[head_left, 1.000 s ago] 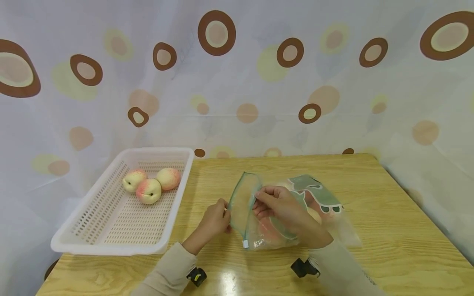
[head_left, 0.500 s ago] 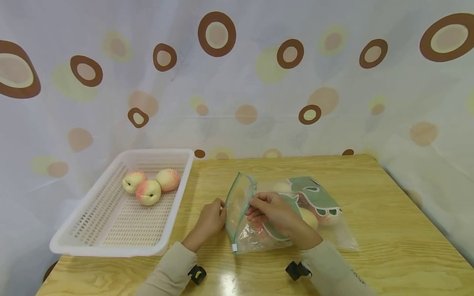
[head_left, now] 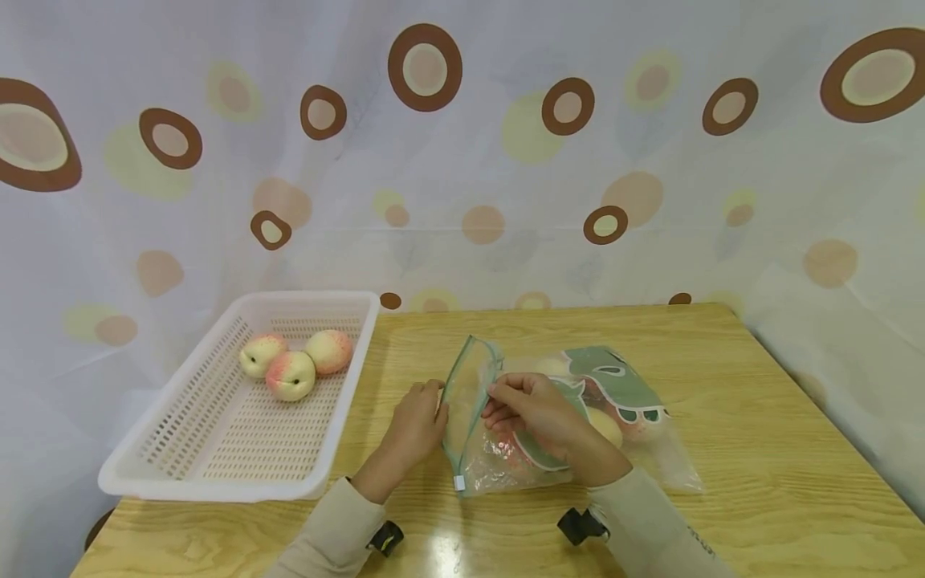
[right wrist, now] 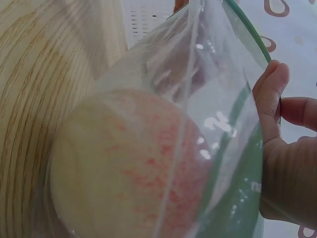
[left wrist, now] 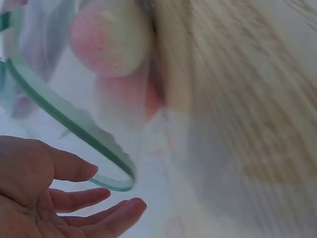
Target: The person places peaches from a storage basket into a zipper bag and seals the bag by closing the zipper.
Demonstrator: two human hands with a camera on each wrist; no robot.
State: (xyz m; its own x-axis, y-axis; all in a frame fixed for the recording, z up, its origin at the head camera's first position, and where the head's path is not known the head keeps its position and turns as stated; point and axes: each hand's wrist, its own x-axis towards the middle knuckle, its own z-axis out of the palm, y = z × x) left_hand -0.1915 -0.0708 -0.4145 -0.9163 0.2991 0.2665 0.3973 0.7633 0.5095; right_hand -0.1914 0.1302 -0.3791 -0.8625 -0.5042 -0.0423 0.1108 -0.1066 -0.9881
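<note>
A clear slider zip bag (head_left: pixel 473 466) with green printed patches lies on the table, its green-edged mouth spread toward the left. Several peaches (right wrist: pixel 124 163) are inside it. My right hand (head_left: pixel 538 413) pinches the upper rim of the mouth between thumb and fingertips, as the right wrist view shows. At the mouth's left edge is my left hand (head_left: pixel 415 421); in the left wrist view its thumb and fingers stand apart, close to the green zip strip (left wrist: pixel 69 121). Whether they touch the strip is unclear. The white slider (head_left: pixel 459 482) sits at the near end of the mouth.
To the left stands a white perforated plastic basket (head_left: pixel 217 488) with three peaches (head_left: pixel 291 376) in it. Everything rests on a wooden table (head_left: pixel 759 449). A patterned curtain (head_left: pixel 484 160) hangs behind the table.
The bag's mouth has shifted slightly left and toward me, and it gapes wider. My right hand moved left with the rim. My left hand has shifted slightly up at the edge.
</note>
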